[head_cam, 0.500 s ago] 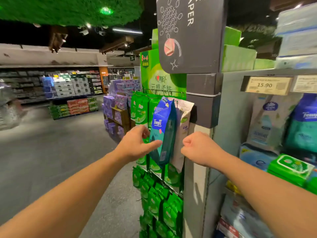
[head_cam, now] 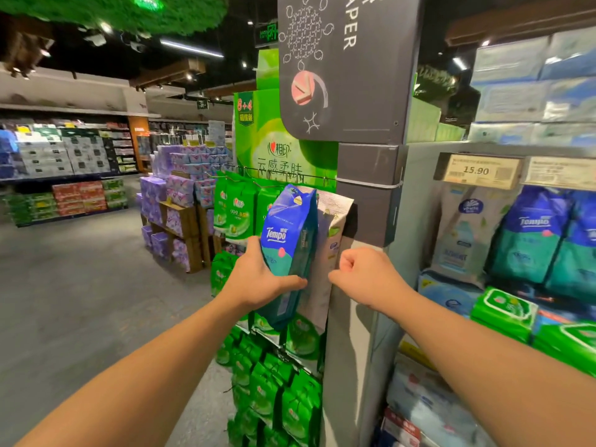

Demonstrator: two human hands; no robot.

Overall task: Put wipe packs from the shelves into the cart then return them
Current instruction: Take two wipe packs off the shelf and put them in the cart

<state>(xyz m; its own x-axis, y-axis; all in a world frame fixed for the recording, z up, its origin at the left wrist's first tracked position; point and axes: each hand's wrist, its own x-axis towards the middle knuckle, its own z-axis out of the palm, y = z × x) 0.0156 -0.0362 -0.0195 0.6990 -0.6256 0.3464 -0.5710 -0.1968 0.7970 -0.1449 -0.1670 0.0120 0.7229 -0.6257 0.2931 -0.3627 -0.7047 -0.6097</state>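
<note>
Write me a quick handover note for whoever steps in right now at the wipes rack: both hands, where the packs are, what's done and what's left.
Left hand: grips the blue Tempo pack, which hangs at the end-cap hook rack.
Right hand: curled beside the white pack behind the blue one; whether it pinches that pack's edge cannot be told.
Other packs: green packs hang to the left, more wipe packs on the shelves at right.
Cart: not in view.
Done: cannot tell from this view whether the blue pack is coming off or going back.
Left: settle the blue pack, then carry on with the rest.
</note>
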